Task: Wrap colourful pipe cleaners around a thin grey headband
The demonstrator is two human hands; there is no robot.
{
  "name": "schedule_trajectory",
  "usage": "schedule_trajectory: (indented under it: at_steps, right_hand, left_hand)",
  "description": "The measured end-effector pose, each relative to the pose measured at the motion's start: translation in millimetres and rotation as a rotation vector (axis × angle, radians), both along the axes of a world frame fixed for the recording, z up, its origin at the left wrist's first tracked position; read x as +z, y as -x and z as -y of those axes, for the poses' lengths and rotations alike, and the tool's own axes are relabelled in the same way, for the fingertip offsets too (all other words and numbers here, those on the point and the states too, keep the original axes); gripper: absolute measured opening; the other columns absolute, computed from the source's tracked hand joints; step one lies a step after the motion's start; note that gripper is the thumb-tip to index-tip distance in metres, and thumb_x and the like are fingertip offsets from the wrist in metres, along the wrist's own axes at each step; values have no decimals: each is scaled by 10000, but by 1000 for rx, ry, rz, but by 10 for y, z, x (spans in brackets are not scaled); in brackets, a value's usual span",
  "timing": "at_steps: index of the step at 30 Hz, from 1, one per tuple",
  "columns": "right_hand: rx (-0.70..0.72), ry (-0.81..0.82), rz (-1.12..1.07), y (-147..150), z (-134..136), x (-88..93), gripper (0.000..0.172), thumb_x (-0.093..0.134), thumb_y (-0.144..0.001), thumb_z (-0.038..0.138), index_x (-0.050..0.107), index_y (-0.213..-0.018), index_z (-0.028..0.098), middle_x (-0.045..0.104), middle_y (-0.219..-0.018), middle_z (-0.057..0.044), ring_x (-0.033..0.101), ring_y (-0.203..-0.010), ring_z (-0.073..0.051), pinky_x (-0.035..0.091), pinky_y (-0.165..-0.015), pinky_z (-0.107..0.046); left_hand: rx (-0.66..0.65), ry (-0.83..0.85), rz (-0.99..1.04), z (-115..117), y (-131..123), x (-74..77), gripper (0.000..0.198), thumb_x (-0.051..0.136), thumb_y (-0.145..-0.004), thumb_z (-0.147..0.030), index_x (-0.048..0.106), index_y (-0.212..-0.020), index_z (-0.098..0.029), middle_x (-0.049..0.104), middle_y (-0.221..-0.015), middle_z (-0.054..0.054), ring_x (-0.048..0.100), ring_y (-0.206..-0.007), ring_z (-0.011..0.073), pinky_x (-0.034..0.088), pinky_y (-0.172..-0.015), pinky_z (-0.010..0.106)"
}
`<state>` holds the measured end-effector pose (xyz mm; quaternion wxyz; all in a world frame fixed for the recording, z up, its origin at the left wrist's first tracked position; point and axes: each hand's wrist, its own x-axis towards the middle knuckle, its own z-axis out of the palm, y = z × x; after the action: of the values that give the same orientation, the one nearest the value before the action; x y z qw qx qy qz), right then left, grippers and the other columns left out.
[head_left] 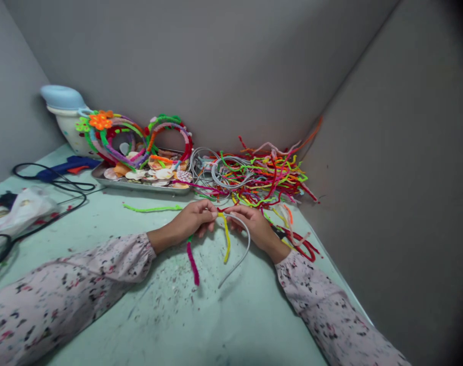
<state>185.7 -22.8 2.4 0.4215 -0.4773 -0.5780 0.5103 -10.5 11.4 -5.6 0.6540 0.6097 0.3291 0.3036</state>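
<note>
My left hand [195,221] is closed in a pinch around a grey headband wire [247,239], whose bare end curves right and down over the table. At its fingertips a yellow pipe cleaner [226,239] is hooked on the wire and hangs down. Below the same hand hangs a magenta pipe cleaner piece [193,264] with a bit of green at its top. A short red pipe cleaner [224,209] spans the gap between both hands. My right hand [254,226] pinches its right end, close beside the grey wire; its fingertips are partly hidden.
Behind my hands a metal tray [147,188] holds shells and finished pipe-cleaner headbands [170,122]. Loose pipe cleaners [269,173] and grey wire hoops [231,173] pile up at right. A blue-lidded container [65,114], blue glue gun [65,168], black cord [82,195] and plastic bag [29,211] are left.
</note>
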Motion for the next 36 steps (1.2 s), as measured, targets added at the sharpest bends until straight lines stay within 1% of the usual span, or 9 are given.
schedule_trajectory:
  at_steps: [5,10,16,22,27,31,36]
  right_hand:
    - [63,-53,91,9,27,14,256,646,-776,343,677,-970,179,642,-760,-9,538,-603,-103,435,-558,-224]
    - [29,-97,151,50,41,9,244,625,-795,353,678,-946,169,641,-744,-13,528,-589,-104,436,-549,-224]
    - [7,-182,178,71,41,-31,204,651,-771,319,677,-908,170,675,-802,-28,587,-664,-125,475,-602,-239]
    - [-18,-259,201,67,44,-84,155,646,-778,278,671,-877,161,681,-797,-26,610,-702,-130,486,-649,-242]
    - [-25,-341,230,66,58,-82,142,633,-793,267,670,-886,166,683,-817,-33,620,-728,-137,496,-680,-256]
    - [-22,-402,277,62,74,-53,151,622,-804,257,674,-916,169,686,-852,-48,629,-747,-145,502,-694,-269]
    - [-18,-510,414,46,109,37,122,614,-813,220,683,-903,176,682,-820,-44,619,-734,-147,487,-687,-269]
  left_hand:
    - [1,-11,7,-6,2,-22,178,558,-824,-333,502,-871,-171,577,-573,-38,429,-357,48,306,-357,164]
    - [-10,-42,-13,0,-3,-38,194,539,-835,-355,513,-881,-168,571,-576,-33,422,-360,53,301,-357,170]
    - [-28,-22,-35,34,-10,4,195,540,-829,-353,509,-851,-162,574,-586,-26,425,-374,52,298,-370,169]
    - [-61,29,-7,29,-9,14,181,558,-816,-333,522,-830,-156,583,-576,-25,433,-369,49,308,-372,164]
    - [-66,93,25,27,-11,26,177,567,-815,-318,546,-837,-144,576,-571,-19,445,-373,49,327,-370,159]
    - [-83,169,40,27,-3,58,189,596,-798,-318,560,-837,-137,569,-562,-19,443,-363,45,323,-359,152]
    - [-136,279,78,-7,17,58,182,626,-774,-302,565,-843,-146,569,-537,-23,440,-331,49,291,-331,152]
